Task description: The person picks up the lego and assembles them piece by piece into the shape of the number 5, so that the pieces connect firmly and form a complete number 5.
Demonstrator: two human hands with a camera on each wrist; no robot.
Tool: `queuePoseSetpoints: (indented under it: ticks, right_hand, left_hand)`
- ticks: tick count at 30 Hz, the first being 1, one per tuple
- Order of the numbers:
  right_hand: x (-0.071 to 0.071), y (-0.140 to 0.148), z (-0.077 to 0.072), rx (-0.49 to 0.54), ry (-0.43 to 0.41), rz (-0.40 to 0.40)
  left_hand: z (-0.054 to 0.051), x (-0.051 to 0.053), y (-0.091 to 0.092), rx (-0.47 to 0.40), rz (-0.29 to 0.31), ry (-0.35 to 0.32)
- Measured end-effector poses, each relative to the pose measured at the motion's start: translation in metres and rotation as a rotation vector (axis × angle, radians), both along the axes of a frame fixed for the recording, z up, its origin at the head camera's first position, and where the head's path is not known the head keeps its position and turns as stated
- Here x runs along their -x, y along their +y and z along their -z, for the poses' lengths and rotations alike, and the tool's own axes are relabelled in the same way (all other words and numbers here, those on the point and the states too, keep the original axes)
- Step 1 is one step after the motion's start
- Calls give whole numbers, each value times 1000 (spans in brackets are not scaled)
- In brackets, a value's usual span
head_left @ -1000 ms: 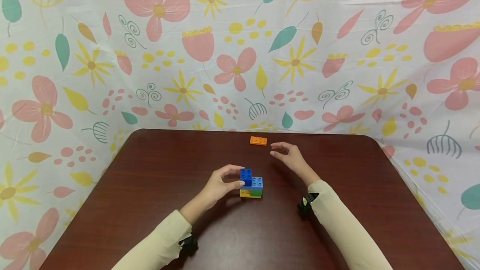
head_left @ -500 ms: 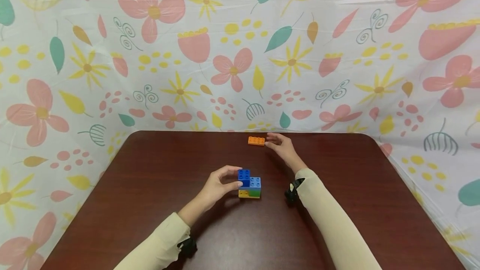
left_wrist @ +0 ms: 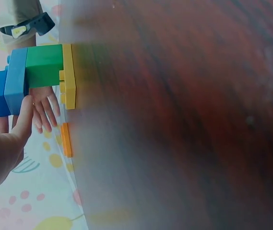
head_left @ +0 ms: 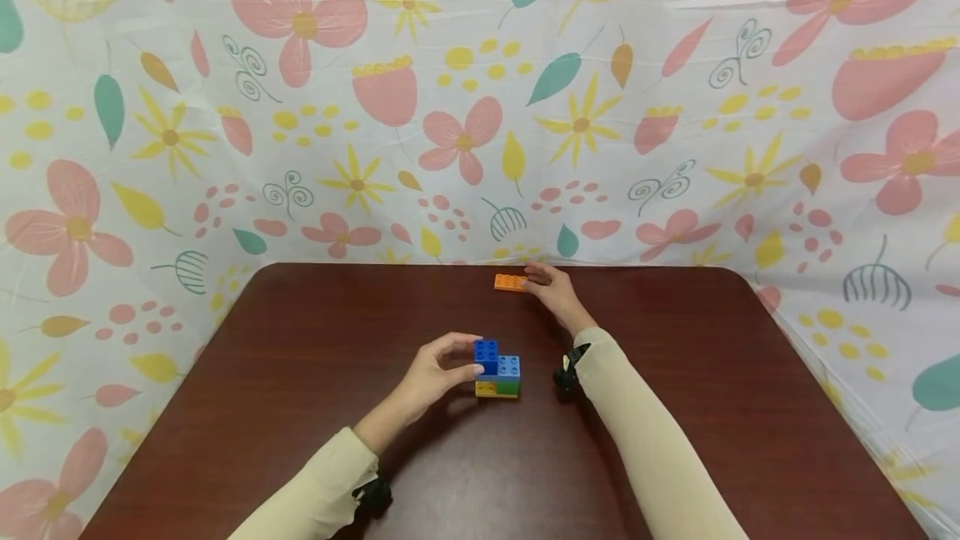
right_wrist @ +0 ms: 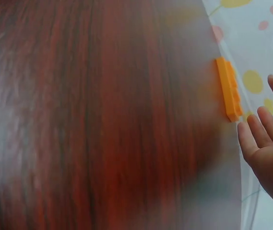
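Note:
My left hand (head_left: 429, 372) pinches the dark blue brick (head_left: 486, 353) between thumb and fingers. That brick tops a small stack of toy building bricks in the middle of the table. Beneath it are a light blue brick (left_wrist: 15, 79), a green brick (left_wrist: 45, 65) and a thin yellow brick (left_wrist: 70, 86) at the bottom, on the tabletop. Farther back, my right hand (head_left: 553, 290) reaches to the right end of a flat orange brick (head_left: 508, 282). In the right wrist view its fingers are spread beside the orange brick (right_wrist: 228, 89), with nothing between them.
The brown wooden table (head_left: 337, 315) has rounded far corners. Right behind its back edge hangs a white cloth (head_left: 465, 40) printed with flowers and leaves. The orange brick lies close to that edge. Black wrist cameras sit at both cuffs.
My right hand has moved forward and left, from short of the orange brick to its right end. The left hand keeps its hold on the stack, which stays in place.

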State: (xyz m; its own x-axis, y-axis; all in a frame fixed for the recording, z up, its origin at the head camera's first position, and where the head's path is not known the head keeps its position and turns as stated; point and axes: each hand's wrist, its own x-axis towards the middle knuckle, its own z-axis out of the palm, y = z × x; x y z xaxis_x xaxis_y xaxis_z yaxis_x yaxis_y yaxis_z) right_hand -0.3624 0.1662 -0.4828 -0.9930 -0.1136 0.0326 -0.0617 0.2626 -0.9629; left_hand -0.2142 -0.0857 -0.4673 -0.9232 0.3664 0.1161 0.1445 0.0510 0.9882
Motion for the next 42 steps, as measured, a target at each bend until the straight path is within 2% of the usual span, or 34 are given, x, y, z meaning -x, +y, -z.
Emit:
queuePoseSetpoints:
  ticks: [6,7,12,14,20,26,36,42]
  right_hand:
    - [3,-7,1,-48,-15,-5]
    - [4,-8,1,-61,-18,-4]
    - [8,-8,2,-94,-39,-2]
    - [8,-8,3,-107,-48,-3]
    - [9,-9,11,-173,-72,-12]
    - [9,-16,11,-215,-67,-11]
    - [10,-26,13,-380,0,68]
    - [11,-29,14,-443,15,107]
  left_hand:
    - [1,-1,-1,-23,11,-23]
    - [-2,-2,-1,-24,12,-21]
    - [-3,-2,-1,-38,19,-22]
    - [1,-1,-1,-41,21,-19]
    - [1,-1,-1,-25,18,-11]
    - [-2,-1,-2,-21,22,-11]
    - [0,1,0,-31,34,-7]
    - [1,1,0,-29,32,-9]
